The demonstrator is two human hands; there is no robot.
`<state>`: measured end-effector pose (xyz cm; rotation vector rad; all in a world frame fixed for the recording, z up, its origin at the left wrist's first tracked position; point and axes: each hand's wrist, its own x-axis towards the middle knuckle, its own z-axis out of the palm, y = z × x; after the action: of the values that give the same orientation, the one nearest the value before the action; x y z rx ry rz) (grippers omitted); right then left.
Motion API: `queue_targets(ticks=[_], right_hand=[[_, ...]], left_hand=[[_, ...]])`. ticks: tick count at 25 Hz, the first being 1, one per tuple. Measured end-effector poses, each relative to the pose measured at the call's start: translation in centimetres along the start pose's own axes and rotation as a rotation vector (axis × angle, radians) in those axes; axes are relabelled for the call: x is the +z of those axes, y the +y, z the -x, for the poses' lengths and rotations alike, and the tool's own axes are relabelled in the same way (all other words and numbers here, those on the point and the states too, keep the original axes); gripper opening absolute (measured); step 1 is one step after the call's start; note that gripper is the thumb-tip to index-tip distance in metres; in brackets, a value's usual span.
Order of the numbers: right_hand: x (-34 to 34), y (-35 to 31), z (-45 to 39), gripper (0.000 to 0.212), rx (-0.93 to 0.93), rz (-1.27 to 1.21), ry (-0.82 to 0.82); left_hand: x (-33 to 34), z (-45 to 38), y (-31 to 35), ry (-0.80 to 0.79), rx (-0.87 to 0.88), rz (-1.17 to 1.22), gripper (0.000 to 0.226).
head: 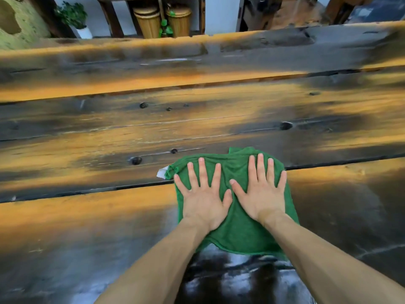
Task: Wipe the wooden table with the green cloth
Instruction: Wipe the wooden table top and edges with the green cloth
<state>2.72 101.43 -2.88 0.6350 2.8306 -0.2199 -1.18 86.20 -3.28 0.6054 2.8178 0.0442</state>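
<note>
- On the near planks of a wooden table (87, 132), a green cloth (238, 227) lies spread flat, straddling a dark seam between two boards.
- Both of a person's bare hands press down on the cloth side by side: the left hand (203, 200) and the right hand (260, 194), palms flat, fingers straight and splayed, gripping nothing.
- The two thumbs lie close together near the cloth's middle.
- A small white tag (161, 172) shows at the cloth's left corner.
- Beyond the table's far edge stand two ribbed wooden bins (163, 20) under a dark bench, and a potted plant (74, 18) in a white pot.
- Near the person, the tabletop looks dark and glossy.
</note>
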Motion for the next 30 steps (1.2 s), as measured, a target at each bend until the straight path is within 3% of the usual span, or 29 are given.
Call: queue_targets(ticks=[30], right_hand=[[-9.6,-1.7,-41.0,0.088,-0.161,0.009,0.133]], left_hand=[[-9.5,-39.5,-2.4,0.104,-0.151,0.006,0.074]])
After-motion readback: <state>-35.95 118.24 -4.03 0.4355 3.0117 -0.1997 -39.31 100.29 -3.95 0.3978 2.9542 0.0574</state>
